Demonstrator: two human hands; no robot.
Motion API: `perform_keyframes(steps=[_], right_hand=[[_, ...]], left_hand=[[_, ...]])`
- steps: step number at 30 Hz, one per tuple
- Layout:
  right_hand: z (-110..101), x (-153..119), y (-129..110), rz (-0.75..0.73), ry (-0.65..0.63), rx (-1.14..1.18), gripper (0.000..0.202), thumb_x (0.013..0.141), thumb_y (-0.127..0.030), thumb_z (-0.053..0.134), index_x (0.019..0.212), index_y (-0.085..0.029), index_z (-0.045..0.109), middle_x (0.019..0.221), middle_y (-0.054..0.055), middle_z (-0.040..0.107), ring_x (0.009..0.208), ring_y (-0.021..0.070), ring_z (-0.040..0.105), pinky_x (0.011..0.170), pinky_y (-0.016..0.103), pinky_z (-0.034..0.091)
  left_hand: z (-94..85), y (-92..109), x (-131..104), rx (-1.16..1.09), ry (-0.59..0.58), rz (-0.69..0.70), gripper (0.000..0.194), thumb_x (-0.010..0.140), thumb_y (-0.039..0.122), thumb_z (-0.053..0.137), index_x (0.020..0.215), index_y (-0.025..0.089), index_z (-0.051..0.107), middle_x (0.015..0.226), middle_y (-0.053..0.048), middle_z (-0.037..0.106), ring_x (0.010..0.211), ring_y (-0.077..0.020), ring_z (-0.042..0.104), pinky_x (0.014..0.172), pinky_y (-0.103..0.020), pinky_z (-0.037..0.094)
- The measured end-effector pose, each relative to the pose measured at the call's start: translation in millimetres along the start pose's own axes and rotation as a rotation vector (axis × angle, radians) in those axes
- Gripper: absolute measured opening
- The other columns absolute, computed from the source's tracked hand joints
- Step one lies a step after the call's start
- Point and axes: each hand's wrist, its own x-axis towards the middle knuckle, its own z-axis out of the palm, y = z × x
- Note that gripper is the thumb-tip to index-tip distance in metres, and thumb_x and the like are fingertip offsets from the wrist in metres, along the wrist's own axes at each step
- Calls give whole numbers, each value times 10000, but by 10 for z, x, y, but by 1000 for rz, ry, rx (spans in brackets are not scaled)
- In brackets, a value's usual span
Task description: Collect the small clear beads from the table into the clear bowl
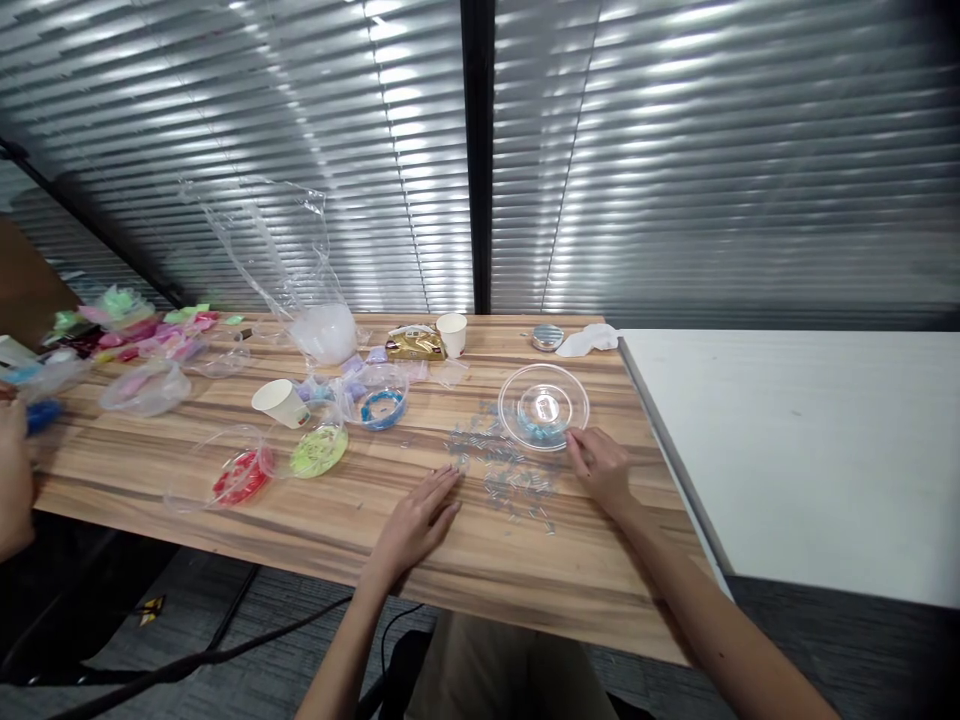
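My left hand (421, 518) lies on the wooden table with its fingers stretched out. Its fingertips are beside a loose spread of small, short, grey-blue tube-like pieces (506, 460). At the right side of a clear plastic bowl (510, 385) is my right hand (602, 465), its thumb and fingers pinched together by the rim. What lies between those fingertips, if anything, is too small to tell. Light blue pieces (541, 430) sit at the near side inside the bowl.
Left of the pieces stand clear bowls with blue (382, 410), yellow-green (319, 452) and red contents (241, 478). Paper cups (281, 402), a gold packet (415, 343) and a large clear bag (322, 332) are behind. Another person's hand (11, 470) shows at far left.
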Motion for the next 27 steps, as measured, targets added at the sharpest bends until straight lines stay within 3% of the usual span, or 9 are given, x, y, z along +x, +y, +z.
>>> perform_keyframes(steps=[11, 27], right_hand=[[18, -33, 33, -6, 4, 3, 116, 864, -138, 507, 801, -171, 598, 671, 39, 646, 608, 151, 583, 573, 260, 435], [6, -11, 7, 3, -6, 8, 139, 869, -155, 491, 813, -179, 617, 654, 36, 640, 584, 154, 580, 558, 264, 439]], left_hand=[[-27, 22, 20, -10, 10, 5, 464, 951, 266, 411, 1402, 253, 305, 1432, -50, 364, 1328, -200, 331, 1090, -394, 365], [-11, 18, 35, -4, 47, 3, 389, 950, 277, 406, 1336, 229, 420, 1363, -59, 459, 1278, -213, 411, 1061, -417, 408]])
